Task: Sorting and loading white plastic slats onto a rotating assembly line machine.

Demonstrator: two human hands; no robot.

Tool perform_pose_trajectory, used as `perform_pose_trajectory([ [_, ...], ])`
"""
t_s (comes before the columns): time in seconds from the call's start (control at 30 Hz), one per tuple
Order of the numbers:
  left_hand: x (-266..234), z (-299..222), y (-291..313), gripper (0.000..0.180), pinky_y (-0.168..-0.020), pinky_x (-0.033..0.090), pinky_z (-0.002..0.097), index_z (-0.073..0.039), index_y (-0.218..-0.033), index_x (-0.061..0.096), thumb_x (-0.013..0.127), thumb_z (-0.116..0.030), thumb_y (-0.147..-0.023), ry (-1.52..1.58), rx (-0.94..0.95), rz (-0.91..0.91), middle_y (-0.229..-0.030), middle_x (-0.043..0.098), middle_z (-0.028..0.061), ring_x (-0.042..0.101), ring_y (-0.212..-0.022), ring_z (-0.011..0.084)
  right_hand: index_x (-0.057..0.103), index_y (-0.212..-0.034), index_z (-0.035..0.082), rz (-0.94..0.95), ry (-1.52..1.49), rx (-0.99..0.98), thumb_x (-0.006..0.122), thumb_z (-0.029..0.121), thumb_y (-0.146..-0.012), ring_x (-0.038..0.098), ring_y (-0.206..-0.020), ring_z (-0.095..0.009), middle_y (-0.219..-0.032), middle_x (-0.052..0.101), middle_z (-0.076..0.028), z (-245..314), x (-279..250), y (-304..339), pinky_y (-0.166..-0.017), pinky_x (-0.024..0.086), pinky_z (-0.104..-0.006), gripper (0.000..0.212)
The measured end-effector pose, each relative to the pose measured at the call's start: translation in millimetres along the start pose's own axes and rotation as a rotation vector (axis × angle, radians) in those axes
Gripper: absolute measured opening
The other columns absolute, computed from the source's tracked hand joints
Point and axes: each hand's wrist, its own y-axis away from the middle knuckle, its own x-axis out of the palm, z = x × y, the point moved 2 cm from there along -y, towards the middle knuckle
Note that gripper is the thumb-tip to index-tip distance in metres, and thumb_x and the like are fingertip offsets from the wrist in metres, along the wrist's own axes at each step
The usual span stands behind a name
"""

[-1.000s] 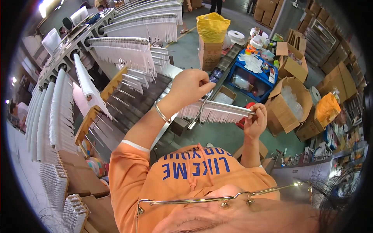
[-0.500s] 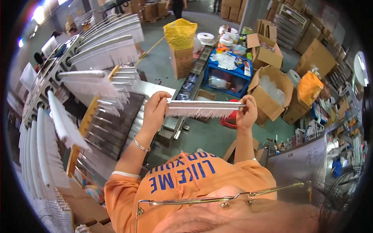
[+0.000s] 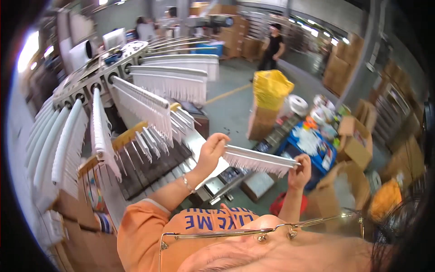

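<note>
Between my two hands I hold a thin metal rod hung with a dense row of white fringe-like strips point(image 3: 258, 159). My left hand point(image 3: 213, 152) grips its left end, and my right hand point(image 3: 300, 173) pinches the right end. The rod slopes slightly down to the right. To the left stands a large rotary rack point(image 3: 124, 61) with many arms sticking out, and rods with similar white fringes point(image 3: 170, 81) hang from them. Below it, a yellow toothed bar point(image 3: 129, 136) carries thin metal rods over a dark panel. What the white strips are made of I cannot make out.
Beyond my hands stand a tall carton topped with a yellow bag point(image 3: 272, 88) and a blue crate point(image 3: 328, 156) heaped with packages. Open cartons point(image 3: 355, 136) and an orange bag point(image 3: 385, 199) lie at the right. A person in dark clothes point(image 3: 273, 47) stands farther off.
My view has swung to the left, so more of the rotary rack shows. The held rod has gone from nearly level to sloping down rightward; both hands still grip it.
</note>
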Motion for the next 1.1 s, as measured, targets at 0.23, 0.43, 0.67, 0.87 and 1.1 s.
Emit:
perform_pose_trajectory([
  [0.23, 37.2, 28.8, -99.7, 0.010, -0.048, 0.032, 0.0182, -0.005, -0.096, 0.050, 0.042, -0.010, -0.092, 0.025, 0.118, -0.303, -0.062, 0.041, -0.0020, 0.038, -0.052, 0.0044, 0.048, -0.085, 0.005, 0.327, -0.481, 0.338, 0.041, 0.026, -0.091, 0.044, -0.048, -0.011, -0.066, 0.051, -0.004, -37.9, 9.9, -142.5, -0.048, 0.039, -0.0215, 0.023],
  [0.43, 36.8, 14.7, -189.3, 0.020, -0.074, 0.046, 0.0309, -0.002, -0.103, 0.057, 0.049, -0.003, -0.085, -0.857, 0.600, -0.673, -0.092, 0.062, 0.0152, 0.060, -0.084, 0.0284, 0.050, -0.086, 0.005, 0.257, -0.151, 0.055, 0.041, 0.027, -0.091, 0.040, -0.048, -0.010, -0.060, 0.048, -0.002, -93.1, 58.5, -243.2, -0.046, 0.034, -0.0211, 0.024],
  [0.67, 24.3, -42.6, -226.2, 0.032, -0.063, 0.044, 0.0324, -0.009, -0.110, 0.057, 0.047, 0.002, -0.081, -1.254, 0.616, -0.860, -0.085, 0.060, 0.0145, 0.059, -0.077, 0.0284, 0.053, -0.083, 0.003, 0.408, -0.781, 0.313, 0.040, 0.025, -0.090, 0.040, -0.048, -0.013, -0.060, 0.052, -0.005, -99.7, 131.4, -302.3, -0.051, 0.034, -0.0253, 0.027],
  [0.87, 18.4, -56.6, -216.7, 0.031, -0.065, 0.043, 0.0337, -0.004, -0.106, 0.058, 0.046, 0.003, -0.079, -1.258, 0.718, -0.895, -0.079, 0.057, 0.0134, 0.054, -0.072, 0.0282, 0.054, -0.088, 0.001, 0.533, -0.863, 0.286, 0.040, 0.023, -0.091, 0.044, -0.052, -0.013, -0.063, 0.054, -0.007, -86.0, 145.6, -305.7, -0.052, 0.035, -0.0244, 0.026],
  [1.1, 58.5, -24.8, -161.1, 0.033, -0.069, 0.038, 0.0392, -0.004, -0.108, 0.053, 0.050, -0.001, -0.075, -1.335, 0.795, -0.754, -0.082, 0.050, 0.0127, 0.049, -0.078, 0.0291, 0.054, -0.097, 0.002, 0.710, -0.374, 0.040, 0.046, 0.018, -0.092, 0.046, -0.061, -0.007, -0.073, 0.053, -0.002, -43.3, 210.8, -260.8, -0.053, 0.033, -0.0182, 0.018],
])
